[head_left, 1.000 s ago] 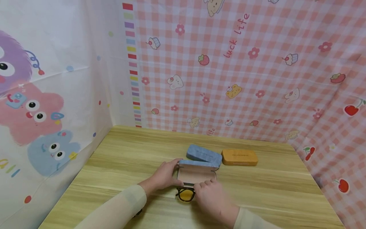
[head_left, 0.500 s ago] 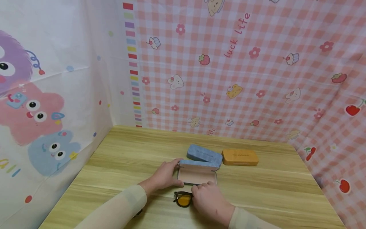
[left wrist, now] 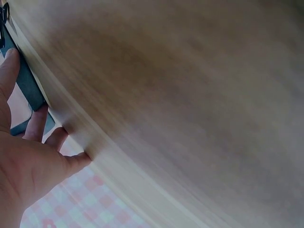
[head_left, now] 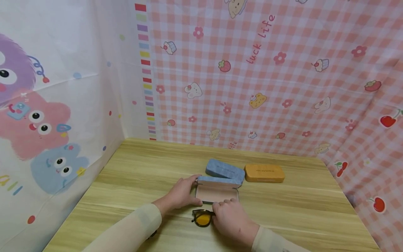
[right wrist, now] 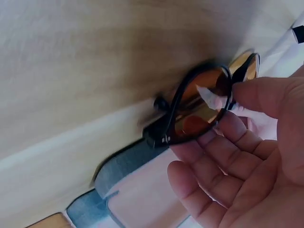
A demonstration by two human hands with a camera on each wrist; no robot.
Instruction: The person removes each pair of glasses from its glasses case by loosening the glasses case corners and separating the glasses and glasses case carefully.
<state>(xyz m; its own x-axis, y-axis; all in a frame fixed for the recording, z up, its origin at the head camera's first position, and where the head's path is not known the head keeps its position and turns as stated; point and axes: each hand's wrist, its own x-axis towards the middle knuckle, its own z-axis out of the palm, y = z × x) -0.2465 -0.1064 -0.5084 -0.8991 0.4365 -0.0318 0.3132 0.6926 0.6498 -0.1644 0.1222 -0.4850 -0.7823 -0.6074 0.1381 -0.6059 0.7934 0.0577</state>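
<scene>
A blue glasses case (head_left: 217, 194) with a pale pink lining lies on the table with its lid raised. My left hand (head_left: 181, 191) grips its left end, thumb at the front edge and fingers toward the back. In the left wrist view the thumb lies along the dark rim of the case (left wrist: 29, 88). My right hand (head_left: 234, 220) pinches dark-framed sunglasses (head_left: 202, 218) with amber lenses, held just in front of the case. The right wrist view shows the thumb at the bridge of the sunglasses (right wrist: 178, 99) and the fingers behind the lenses.
Behind the raised lid lies a second blue case (head_left: 224, 169), closed. To its right rests a closed orange case (head_left: 264, 173). A small dark item (head_left: 152, 234) peeks out from beneath the left forearm. Patterned cloths (head_left: 239, 87) hang around the wooden table (head_left: 141, 164).
The sunglasses and my right hand have drawn slightly back from the case's front edge, and the lenses show at a different tilt. My left hand and the cases keep their places.
</scene>
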